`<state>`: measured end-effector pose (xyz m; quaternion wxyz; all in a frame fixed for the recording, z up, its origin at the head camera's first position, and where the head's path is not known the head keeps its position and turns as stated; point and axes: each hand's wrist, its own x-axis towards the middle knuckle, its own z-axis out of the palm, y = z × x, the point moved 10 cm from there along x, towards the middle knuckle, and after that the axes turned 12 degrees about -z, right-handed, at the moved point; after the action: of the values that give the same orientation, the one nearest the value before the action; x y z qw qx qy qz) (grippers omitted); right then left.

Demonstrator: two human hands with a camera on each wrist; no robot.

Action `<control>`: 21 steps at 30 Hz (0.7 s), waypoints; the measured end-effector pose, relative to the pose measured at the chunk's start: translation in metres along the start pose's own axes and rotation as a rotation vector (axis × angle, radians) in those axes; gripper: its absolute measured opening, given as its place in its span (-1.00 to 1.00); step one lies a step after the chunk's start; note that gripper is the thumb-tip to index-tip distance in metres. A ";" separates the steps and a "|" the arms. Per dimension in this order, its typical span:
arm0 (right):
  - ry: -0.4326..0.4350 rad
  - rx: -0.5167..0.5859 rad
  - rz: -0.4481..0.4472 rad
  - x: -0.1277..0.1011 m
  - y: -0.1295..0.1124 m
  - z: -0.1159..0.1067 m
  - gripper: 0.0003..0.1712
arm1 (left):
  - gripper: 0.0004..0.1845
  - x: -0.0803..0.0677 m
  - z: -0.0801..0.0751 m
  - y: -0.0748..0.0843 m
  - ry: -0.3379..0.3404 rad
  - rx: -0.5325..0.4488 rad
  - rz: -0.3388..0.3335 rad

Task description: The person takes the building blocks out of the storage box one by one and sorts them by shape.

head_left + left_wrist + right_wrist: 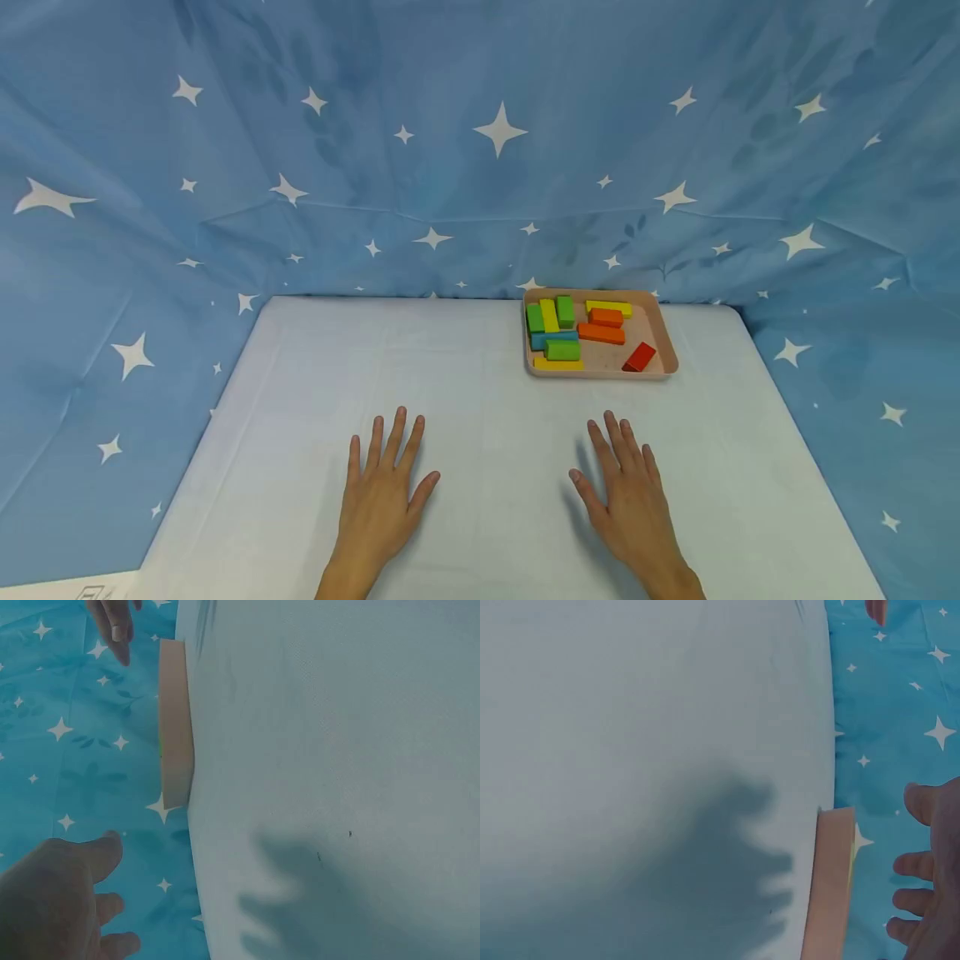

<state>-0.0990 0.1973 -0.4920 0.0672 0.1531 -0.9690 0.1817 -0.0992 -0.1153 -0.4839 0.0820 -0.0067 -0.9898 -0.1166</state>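
Note:
My left hand (381, 500) hovers palm down over the white table, fingers straight and spread, holding nothing. To the right, my right hand (630, 504) has the same spread pose, its shadow falling on the cloth beside it. Beyond the right hand, a shallow pinkish-beige tray (600, 374) stands near the table's far edge. On its left side lie green blocks (562, 350), yellow blocks (549, 316) and a blue block (553, 341). Orange blocks (601, 333) lie around its middle, and a red block (640, 357) rests tilted near the right front corner. Both wrist views show the tray's outer wall (176, 724).
A white cloth covers the table (480, 375). Blue curtain fabric (450, 183) with white stars hangs behind it and along both sides. A white printed corner (90, 587) shows at the lower left.

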 end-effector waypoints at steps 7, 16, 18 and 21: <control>-0.005 0.011 -0.006 0.018 0.007 -0.004 -0.14 | -0.18 0.007 0.001 0.001 -0.011 -0.011 -0.003; -0.019 0.029 -0.008 0.046 0.018 -0.008 -0.12 | -0.19 0.022 0.002 0.006 0.013 -0.019 0.020; 0.003 0.040 -0.019 0.054 0.023 -0.012 -0.13 | -0.19 0.028 0.003 0.009 0.005 -0.022 0.031; 0.031 0.055 -0.030 0.065 0.035 -0.016 -0.14 | -0.19 0.036 0.007 0.013 -0.019 -0.031 0.040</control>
<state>-0.1702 0.2167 -0.4765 0.0804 0.1665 -0.9601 0.2096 -0.1349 -0.1014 -0.4815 0.0750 -0.0286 -0.9882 -0.1303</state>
